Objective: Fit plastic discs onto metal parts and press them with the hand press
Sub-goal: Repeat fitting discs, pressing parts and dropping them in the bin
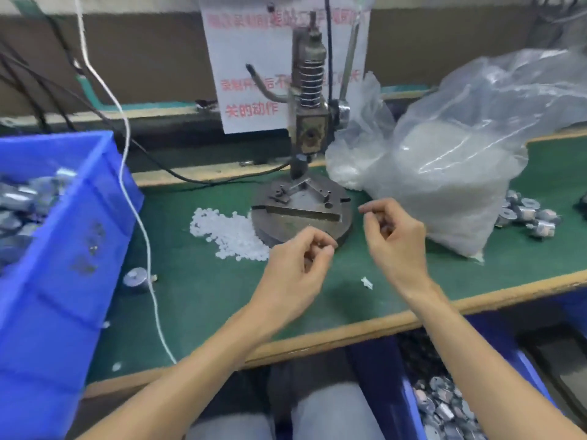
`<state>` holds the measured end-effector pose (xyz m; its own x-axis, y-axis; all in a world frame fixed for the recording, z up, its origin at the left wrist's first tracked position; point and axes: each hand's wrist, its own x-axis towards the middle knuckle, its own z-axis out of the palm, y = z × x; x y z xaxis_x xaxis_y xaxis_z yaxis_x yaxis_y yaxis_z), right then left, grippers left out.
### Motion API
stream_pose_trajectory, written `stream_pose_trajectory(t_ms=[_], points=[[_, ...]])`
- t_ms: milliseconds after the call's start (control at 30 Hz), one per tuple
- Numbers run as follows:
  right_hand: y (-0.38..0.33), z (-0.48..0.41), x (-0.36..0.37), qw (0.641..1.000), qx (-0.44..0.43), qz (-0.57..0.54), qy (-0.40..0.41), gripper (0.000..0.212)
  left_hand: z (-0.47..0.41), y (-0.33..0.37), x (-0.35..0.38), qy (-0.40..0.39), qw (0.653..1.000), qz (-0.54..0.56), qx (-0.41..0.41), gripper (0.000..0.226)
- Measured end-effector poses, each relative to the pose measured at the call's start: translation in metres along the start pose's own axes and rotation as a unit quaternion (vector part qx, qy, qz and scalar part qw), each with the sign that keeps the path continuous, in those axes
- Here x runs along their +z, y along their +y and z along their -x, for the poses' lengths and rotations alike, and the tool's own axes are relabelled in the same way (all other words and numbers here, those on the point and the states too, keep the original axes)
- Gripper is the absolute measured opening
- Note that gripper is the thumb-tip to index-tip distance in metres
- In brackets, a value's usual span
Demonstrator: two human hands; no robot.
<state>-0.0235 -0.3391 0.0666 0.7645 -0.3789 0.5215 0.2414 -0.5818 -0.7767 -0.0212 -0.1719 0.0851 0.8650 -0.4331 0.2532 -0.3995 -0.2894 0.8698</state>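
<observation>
The hand press [309, 122] stands on its round metal base [301, 208] at the middle of the green bench. A heap of small white plastic discs [228, 233] lies just left of the base. My left hand [298, 268] hovers in front of the base, fingers curled, thumb and forefinger pinching a small pale piece that looks like a disc. My right hand [394, 239] hovers a little to its right, fingers curled round a small greyish thing, seemingly a metal part; blur hides the details. One metal part [137, 277] lies alone on the mat at the left.
A blue bin [60, 249] of metal parts fills the left side. A large clear bag [460, 173] of white discs sits right of the press, with a cluster of metal parts [527, 217] beyond it. A white cable [139, 217] crosses the mat. Another blue bin [444, 408] sits below the bench edge.
</observation>
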Motion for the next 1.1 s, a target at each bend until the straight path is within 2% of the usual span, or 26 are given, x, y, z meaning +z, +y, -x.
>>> stream_pose_trajectory(t_ms=[167,300,367,400,433,533,633,733,767,833,900,1033,1100], points=[[-0.077,-0.015,0.085,0.985,-0.128,-0.053,-0.103,0.013,0.011,0.004,-0.08,0.092,0.991,-0.096,-0.034,0.015],[-0.148,-0.023,0.148,0.952,-0.229,-0.089,-0.18,0.015,0.024,0.017,-0.142,0.139,0.967,-0.193,-0.087,0.022],[-0.178,-0.028,0.175,0.939,-0.244,-0.11,-0.215,0.017,0.032,0.025,-0.18,0.099,0.959,-0.233,-0.127,0.015],[-0.191,-0.028,0.188,0.933,-0.249,-0.115,-0.235,0.018,0.035,0.026,-0.201,0.072,0.948,-0.274,-0.143,0.008],[-0.201,-0.028,0.201,0.925,-0.256,-0.111,-0.258,0.019,0.037,0.025,-0.222,0.048,0.932,-0.324,-0.156,0.011],[-0.224,-0.018,0.236,0.889,-0.287,-0.066,-0.35,0.02,0.041,0.01,-0.283,-0.024,0.867,-0.448,-0.217,0.015],[-0.242,-0.004,0.271,0.836,-0.298,0.007,-0.46,0.025,0.051,-0.027,-0.331,-0.074,0.81,-0.474,-0.336,0.023],[-0.248,0.003,0.297,0.766,-0.325,0.135,-0.538,0.024,0.075,-0.065,-0.359,-0.147,0.731,-0.495,-0.446,0.036],[-0.247,0.004,0.303,0.753,-0.331,0.173,-0.542,0.024,0.083,-0.076,-0.363,-0.17,0.71,-0.504,-0.461,0.037],[-0.244,0.004,0.308,0.744,-0.342,0.216,-0.533,0.022,0.092,-0.093,-0.364,-0.188,0.697,-0.514,-0.462,0.033],[-0.242,0.003,0.31,0.744,-0.349,0.222,-0.525,0.02,0.092,-0.105,-0.358,-0.217,0.682,-0.522,-0.464,0.033],[-0.241,0.004,0.311,0.743,-0.355,0.224,-0.521,0.021,0.082,-0.118,-0.339,-0.3,0.614,-0.551,-0.479,0.037],[-0.241,0.004,0.311,0.743,-0.358,0.229,-0.517,0.022,0.082,-0.119,-0.337,-0.309,0.608,-0.554,-0.479,0.04]])
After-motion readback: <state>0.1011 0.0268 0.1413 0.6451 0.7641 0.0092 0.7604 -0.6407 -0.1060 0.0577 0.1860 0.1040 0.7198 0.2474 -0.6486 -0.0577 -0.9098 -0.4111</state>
